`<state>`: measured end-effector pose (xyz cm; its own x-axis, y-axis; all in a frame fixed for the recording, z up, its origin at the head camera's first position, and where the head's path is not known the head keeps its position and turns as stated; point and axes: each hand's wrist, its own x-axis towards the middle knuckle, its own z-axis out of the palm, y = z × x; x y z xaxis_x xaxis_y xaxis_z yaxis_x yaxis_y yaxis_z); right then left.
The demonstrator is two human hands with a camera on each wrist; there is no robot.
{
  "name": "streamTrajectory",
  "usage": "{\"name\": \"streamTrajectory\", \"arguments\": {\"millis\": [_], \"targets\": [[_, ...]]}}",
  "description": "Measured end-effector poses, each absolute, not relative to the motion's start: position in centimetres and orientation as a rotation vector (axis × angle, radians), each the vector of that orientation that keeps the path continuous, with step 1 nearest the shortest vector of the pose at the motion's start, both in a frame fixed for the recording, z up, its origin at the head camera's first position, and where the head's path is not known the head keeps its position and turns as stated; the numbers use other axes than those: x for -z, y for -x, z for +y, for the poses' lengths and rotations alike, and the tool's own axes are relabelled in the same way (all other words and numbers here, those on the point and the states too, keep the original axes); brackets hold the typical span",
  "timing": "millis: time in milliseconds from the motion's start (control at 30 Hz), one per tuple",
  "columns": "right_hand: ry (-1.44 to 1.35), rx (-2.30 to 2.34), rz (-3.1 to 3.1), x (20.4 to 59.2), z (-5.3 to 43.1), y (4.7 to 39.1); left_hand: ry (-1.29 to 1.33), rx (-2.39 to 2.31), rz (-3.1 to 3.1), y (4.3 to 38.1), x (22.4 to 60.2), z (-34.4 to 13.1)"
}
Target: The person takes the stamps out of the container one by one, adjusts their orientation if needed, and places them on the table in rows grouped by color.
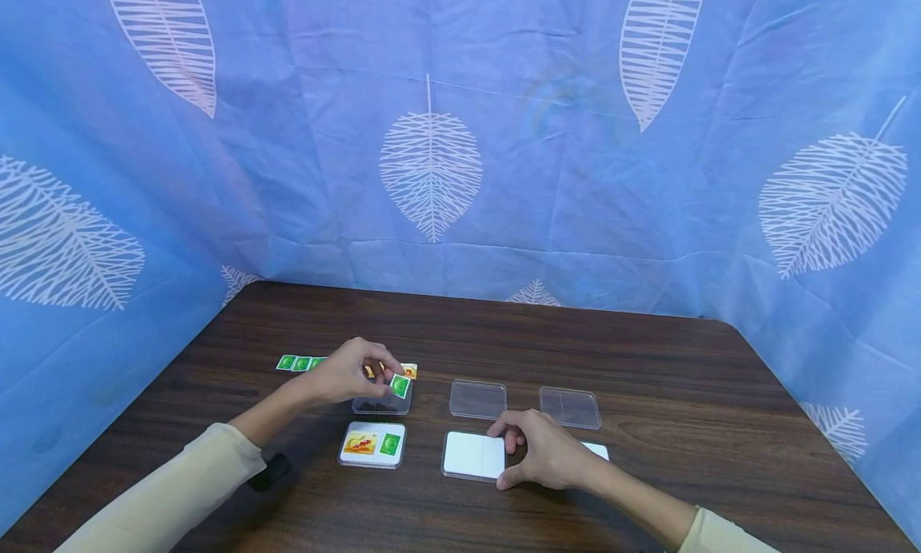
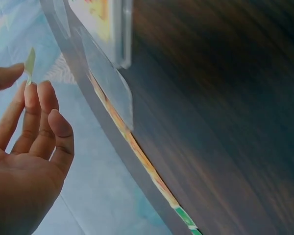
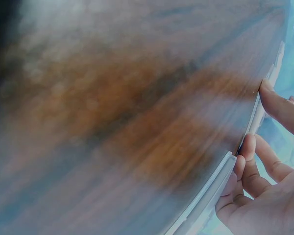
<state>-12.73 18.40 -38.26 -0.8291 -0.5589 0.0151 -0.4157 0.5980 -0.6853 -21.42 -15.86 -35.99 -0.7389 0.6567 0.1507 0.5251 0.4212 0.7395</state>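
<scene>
My left hand [image 1: 352, 371] pinches a small green stamp [image 1: 400, 386] between thumb and fingertips, above a clear plastic lid [image 1: 381, 406]. In the left wrist view the stamp [image 2: 30, 63] appears nearly edge-on. My right hand [image 1: 547, 455] holds the right end of a shallow clear case with a white insert [image 1: 471, 455], thumb at the near corner and fingers at the far one. The right wrist view has the thumb and fingertips at the case edge. To the left lies a similar case [image 1: 368, 459] bearing a yellow-and-red stamp [image 1: 360, 443] and a green stamp [image 1: 391, 444].
A third white case [image 1: 596, 450] is mostly hidden behind my right hand. Two more clear lids, the middle one [image 1: 478, 399] and the right one [image 1: 571, 407], lie farther back. Green stamps [image 1: 293, 363] and yellow stamps [image 1: 410, 370] form a row at the back left.
</scene>
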Motion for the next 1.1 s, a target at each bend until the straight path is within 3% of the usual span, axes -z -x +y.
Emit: {"name": "streamTrajectory", "arguments": {"millis": [1100], "targets": [[0.821, 1.048, 2.618, 38.2, 18.4, 12.7, -0.916, -1.239, 2.551, 24.2, 36.8, -22.6]]}}
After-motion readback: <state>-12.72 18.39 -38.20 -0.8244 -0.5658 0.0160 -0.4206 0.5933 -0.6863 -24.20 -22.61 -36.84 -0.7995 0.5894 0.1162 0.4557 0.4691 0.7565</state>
